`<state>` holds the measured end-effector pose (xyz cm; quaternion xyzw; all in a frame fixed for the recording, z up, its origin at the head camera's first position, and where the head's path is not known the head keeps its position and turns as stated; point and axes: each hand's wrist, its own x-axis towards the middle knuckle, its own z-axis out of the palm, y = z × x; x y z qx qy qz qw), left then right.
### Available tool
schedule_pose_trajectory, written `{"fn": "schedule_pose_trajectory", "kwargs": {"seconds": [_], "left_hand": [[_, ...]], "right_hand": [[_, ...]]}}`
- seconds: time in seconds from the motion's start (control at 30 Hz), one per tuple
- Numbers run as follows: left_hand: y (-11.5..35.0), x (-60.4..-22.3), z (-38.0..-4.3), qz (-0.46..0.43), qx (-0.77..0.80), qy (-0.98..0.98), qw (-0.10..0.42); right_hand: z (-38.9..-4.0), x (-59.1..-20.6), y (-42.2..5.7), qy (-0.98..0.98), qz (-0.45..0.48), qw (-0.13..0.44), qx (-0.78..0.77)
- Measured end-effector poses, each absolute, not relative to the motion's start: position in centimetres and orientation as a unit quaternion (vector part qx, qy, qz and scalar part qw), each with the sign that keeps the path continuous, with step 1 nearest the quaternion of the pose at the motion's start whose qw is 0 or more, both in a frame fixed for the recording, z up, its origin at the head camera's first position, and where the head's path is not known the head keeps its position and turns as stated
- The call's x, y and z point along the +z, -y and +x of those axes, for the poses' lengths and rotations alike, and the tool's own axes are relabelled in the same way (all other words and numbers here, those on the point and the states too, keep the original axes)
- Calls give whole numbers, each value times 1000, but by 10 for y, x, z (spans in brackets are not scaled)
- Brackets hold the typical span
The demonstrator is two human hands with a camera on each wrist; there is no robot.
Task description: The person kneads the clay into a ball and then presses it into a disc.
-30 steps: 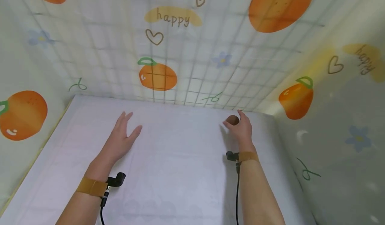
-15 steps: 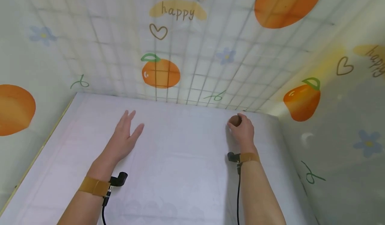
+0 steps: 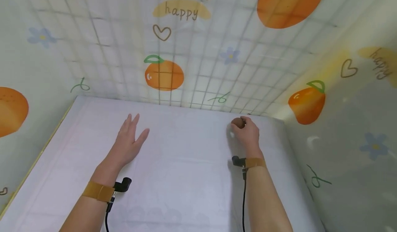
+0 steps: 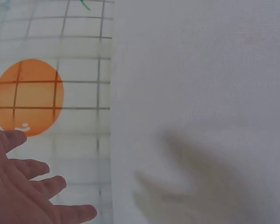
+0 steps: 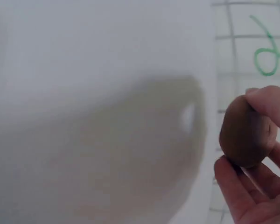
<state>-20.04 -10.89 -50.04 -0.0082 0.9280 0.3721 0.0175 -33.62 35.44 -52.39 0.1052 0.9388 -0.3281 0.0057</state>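
Observation:
My right hand [image 3: 250,135] is at the far right of the white tabletop and grips a small brown rounded thing [image 3: 237,122] between thumb and fingers. In the right wrist view this brown lump [image 5: 241,134] looks smooth and roughly egg-shaped; its kind is unclear. Part of its right side is hidden by the thumb and fingers. Its shadow falls on the white surface. On the left, my left hand [image 3: 126,144] hovers above the tabletop with fingers spread and thumb apart, holding nothing. The left wrist view shows these spread fingers [image 4: 51,186] too.
A white-covered table [image 3: 183,177] spans the middle. A translucent curtain [image 3: 198,52] printed with oranges and a dark grid behind it rises at the back. More printed sheeting [image 3: 350,121] closes the right side. Wrist cameras with cables sit on both forearms.
My right hand has closed its fingers more snugly round the brown thing, whose position has hardly changed. The left hand stays spread in nearly the same place. The head view has tilted slightly.

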Motion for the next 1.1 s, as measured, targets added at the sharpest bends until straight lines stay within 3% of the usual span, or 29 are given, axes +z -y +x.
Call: {"fn": "schedule_pose_trajectory", "kwargs": {"seconds": [0.27,0.7,1.1], "left_hand": [[106,-499,-199,-10,378,-926,25],[99,-503,-195,-11,408,-912,35],[91,-499,-188,-13,427,-904,38]], "right_hand": [[-324,-488,-338,-916,97,15,-389],[-299,-407,-289,-906,45,-23,-421],[-264,-391,-247,-892,11,-15,-452]]}}
